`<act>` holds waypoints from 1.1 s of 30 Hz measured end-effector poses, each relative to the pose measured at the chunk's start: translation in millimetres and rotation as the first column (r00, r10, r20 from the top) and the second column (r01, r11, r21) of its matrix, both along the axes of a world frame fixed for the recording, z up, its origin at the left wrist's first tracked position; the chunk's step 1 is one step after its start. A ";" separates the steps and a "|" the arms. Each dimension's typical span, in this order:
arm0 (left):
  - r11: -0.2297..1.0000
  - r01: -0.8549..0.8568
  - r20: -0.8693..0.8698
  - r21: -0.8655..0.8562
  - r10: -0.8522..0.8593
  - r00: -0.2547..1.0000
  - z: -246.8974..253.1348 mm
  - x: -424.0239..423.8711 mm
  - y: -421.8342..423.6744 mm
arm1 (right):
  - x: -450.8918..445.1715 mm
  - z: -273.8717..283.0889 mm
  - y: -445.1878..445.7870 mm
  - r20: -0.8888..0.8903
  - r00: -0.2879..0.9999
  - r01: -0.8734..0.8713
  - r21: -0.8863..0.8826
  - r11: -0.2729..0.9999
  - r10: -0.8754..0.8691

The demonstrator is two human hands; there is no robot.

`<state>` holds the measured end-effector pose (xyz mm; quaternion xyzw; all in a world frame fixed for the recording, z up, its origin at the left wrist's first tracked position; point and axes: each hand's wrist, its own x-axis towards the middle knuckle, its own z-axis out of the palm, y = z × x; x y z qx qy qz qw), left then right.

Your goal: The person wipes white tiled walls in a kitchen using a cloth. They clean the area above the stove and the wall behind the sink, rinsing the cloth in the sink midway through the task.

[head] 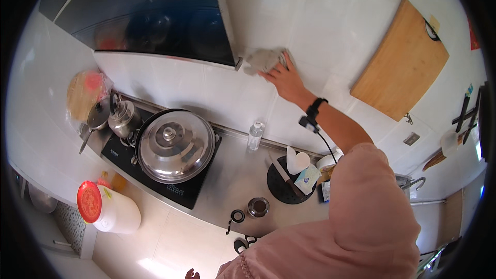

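Observation:
My right hand point(288, 81) presses a grey cloth point(265, 60) flat against the white tiled wall point(271, 15), just right of the range hood's lower corner. The fingers are spread over the cloth, and a black strap with a small device is on the wrist. Only the fingertips of my left hand point(192, 274) show, at the bottom edge; whether they hold anything is hidden. Glossy and dark, the range hood point(155, 19) hangs at the upper left. Below the cloth, a clear plastic bottle point(255, 136) stands upright at the back of the steel counter point(228, 170).
A large lidded wok point(176, 151) and a metal kettle point(124, 118) sit on the black stove point(186, 192). On a round black board point(277, 186) lies a knife point(286, 176). An uncovered jar point(258, 207) stands near the counter's front. A wooden cutting board point(401, 62) hangs at right.

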<state>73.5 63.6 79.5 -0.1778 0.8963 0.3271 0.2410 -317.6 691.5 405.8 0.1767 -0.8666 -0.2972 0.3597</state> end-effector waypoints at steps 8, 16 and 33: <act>0.999 -0.024 0.084 -0.037 0.027 0.996 20.2 28.3 13.1 | 3.2 -119.1 27.8 0.410 0.912 -0.043 0.049 0.998 0.019; 0.992 -0.067 0.144 -0.107 0.082 0.986 34.4 51.7 29.3 | -178.1 -90.5 -85.5 0.184 0.937 -0.291 -0.058 0.955 0.297; 0.981 -0.187 -0.009 -0.046 0.187 0.982 -14.0 48.0 45.3 | -126.1 -149.0 -36.1 0.642 0.654 -0.492 -0.041 0.870 0.400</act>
